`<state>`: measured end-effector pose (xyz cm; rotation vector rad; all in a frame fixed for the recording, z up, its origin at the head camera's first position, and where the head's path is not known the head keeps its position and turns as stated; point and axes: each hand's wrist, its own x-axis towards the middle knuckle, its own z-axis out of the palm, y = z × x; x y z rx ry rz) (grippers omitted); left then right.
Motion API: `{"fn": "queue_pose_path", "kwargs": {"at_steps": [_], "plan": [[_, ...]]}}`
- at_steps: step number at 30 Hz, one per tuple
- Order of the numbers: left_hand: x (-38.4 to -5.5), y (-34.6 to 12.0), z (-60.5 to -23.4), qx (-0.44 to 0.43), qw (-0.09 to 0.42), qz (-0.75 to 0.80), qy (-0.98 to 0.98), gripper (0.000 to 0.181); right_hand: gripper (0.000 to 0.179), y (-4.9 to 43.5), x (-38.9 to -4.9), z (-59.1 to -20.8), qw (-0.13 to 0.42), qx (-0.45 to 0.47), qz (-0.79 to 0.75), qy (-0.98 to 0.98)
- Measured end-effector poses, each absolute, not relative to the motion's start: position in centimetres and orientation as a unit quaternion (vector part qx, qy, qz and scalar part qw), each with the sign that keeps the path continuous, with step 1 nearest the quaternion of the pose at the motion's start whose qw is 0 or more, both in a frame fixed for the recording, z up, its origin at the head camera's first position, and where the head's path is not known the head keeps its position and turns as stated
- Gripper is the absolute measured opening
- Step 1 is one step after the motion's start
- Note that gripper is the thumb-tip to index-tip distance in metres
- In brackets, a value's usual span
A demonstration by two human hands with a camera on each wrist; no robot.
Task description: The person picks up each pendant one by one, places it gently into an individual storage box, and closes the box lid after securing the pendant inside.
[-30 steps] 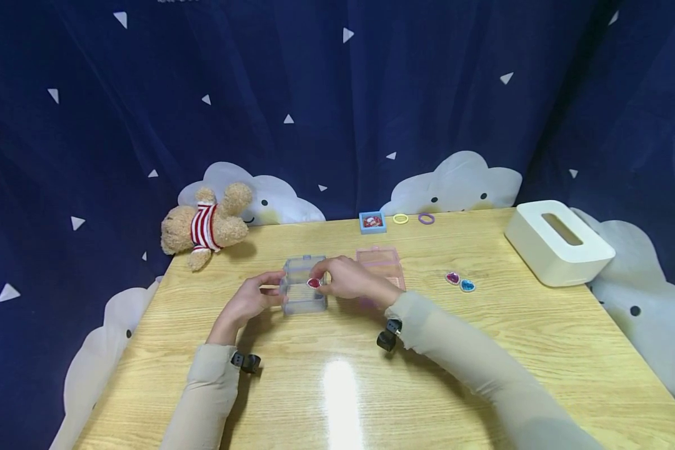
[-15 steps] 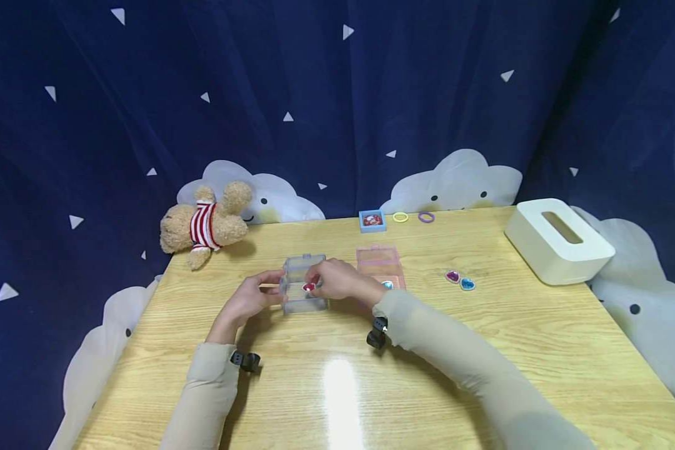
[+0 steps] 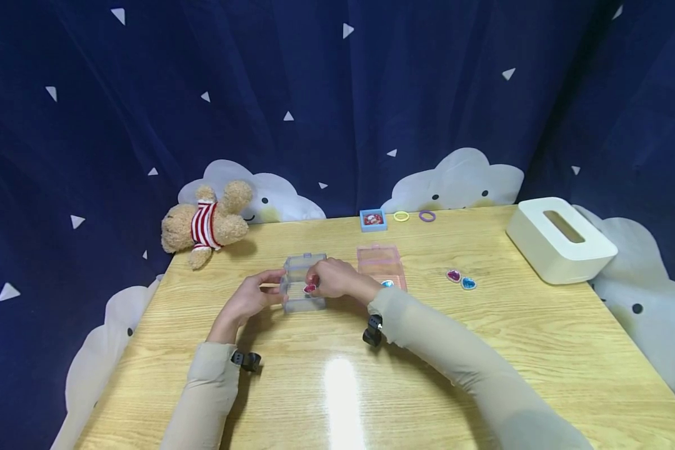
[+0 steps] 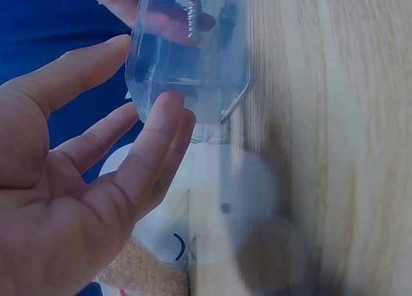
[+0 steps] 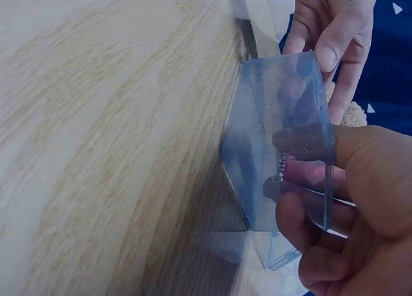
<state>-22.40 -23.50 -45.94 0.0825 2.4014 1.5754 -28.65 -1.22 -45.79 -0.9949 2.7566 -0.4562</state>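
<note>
A clear bluish plastic box (image 3: 305, 305) stands on the table with its lid raised at the back. My right hand (image 3: 337, 279) reaches into it, pinching a red gem (image 3: 309, 289) with a silvery beaded rim between thumb and fingers. Through the box wall in the right wrist view, that gem (image 5: 281, 167) shows edge-on, low in the box. My left hand (image 3: 251, 299) rests its loosely spread fingertips on the box's left end, seen in the left wrist view with the fingers (image 4: 158, 125) against the wall.
Right of the clear box stands an open pink box (image 3: 380, 267) with a blue gem (image 3: 387, 284) inside, partly hidden by my wrist. A purple gem (image 3: 453, 275) and another blue gem (image 3: 469, 283) lie farther right. Behind are a blue tray (image 3: 373, 229), rings, teddy bear (image 3: 204, 226) and tissue box (image 3: 582, 250).
My right hand has moved slightly left and lower into the clear box with the red gem, uncovering the blue gem in the pink box. The left hand has stayed in place.
</note>
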Motion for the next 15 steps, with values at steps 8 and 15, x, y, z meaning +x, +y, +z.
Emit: {"fn": "queue_pose_path", "kwargs": {"at_steps": [8, 15], "plan": [[-22.38, -23.51, -46.05, 0.036, 0.136, 0.542, 0.829, 0.065, 0.021, -1.25, -28.64, -45.54, 0.108, -0.33, -0.139, 0.928], [-22.36, -23.57, -45.86, 0.042, 0.132, 0.537, 0.832, 0.065, 0.024, -1.12, -28.58, -45.33, 0.103, -0.333, -0.143, 0.926]]}}
